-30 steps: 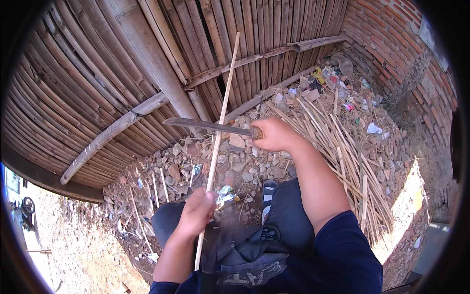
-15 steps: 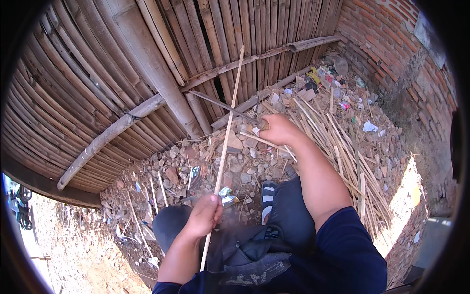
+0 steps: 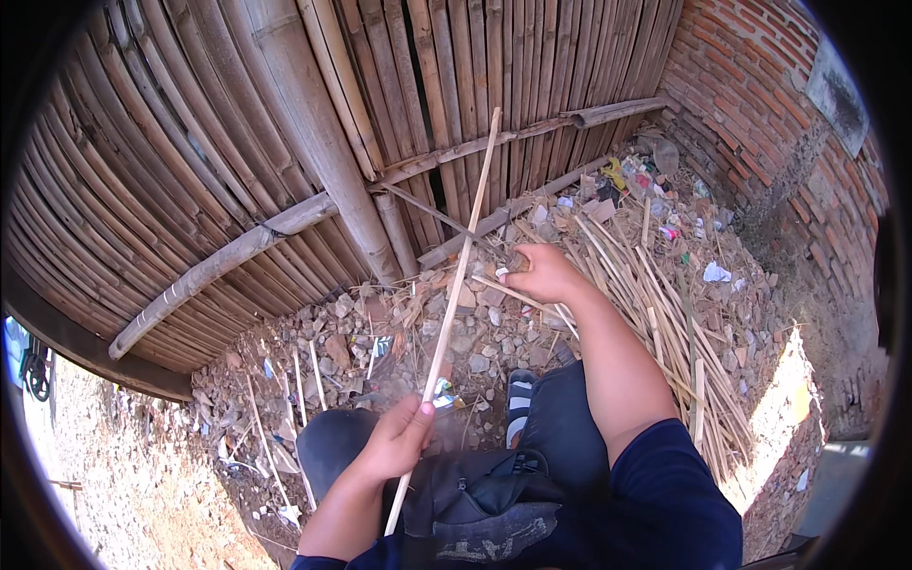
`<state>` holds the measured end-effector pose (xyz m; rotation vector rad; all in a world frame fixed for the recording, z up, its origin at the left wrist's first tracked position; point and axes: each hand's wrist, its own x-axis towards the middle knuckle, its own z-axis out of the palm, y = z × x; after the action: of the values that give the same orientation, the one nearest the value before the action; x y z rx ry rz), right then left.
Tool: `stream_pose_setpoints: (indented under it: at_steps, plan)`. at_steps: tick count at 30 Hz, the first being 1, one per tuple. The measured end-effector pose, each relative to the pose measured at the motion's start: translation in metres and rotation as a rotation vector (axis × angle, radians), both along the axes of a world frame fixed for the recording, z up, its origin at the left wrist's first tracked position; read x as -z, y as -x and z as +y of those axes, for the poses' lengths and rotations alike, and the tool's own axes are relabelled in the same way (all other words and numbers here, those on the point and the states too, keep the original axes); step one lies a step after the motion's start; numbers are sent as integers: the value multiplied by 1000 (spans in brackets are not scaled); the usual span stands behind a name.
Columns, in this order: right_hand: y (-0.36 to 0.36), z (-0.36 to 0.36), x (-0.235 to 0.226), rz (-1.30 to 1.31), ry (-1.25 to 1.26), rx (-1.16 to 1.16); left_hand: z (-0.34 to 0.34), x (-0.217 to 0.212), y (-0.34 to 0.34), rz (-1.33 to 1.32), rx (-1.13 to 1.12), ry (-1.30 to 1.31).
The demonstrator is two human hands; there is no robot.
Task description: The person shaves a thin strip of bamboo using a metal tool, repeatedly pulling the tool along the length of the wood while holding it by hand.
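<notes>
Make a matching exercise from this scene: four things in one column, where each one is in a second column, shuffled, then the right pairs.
Things:
1. left hand
2. right hand
3. brick wall
4. pile of bamboo strips

Places:
A. far right, upright
B. low on the long bamboo strip, gripping it
C. on the rubble, right of the arm
D. farther out, gripping a knife handle

Pairs: 1-B, 2-D, 3-A, 4-C

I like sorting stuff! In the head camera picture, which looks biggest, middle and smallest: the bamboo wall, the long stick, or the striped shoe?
1. bamboo wall, it fills most of the picture.
2. long stick, held in the left hand, long but very thin.
3. striped shoe, mostly hidden by the knee, so unsure.
</notes>
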<state>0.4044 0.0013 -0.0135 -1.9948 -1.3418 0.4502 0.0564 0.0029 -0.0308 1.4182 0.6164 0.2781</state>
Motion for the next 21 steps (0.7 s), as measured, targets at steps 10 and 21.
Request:
stream_pose_setpoints:
  at_steps: [10, 21]
  plan:
    - [16, -8, -22, 939, -256, -309, -25, -7, 17, 131, 27, -140]
    - [35, -17, -15, 590, -246, -439, 8, -35, -48, 45, 83, 229]
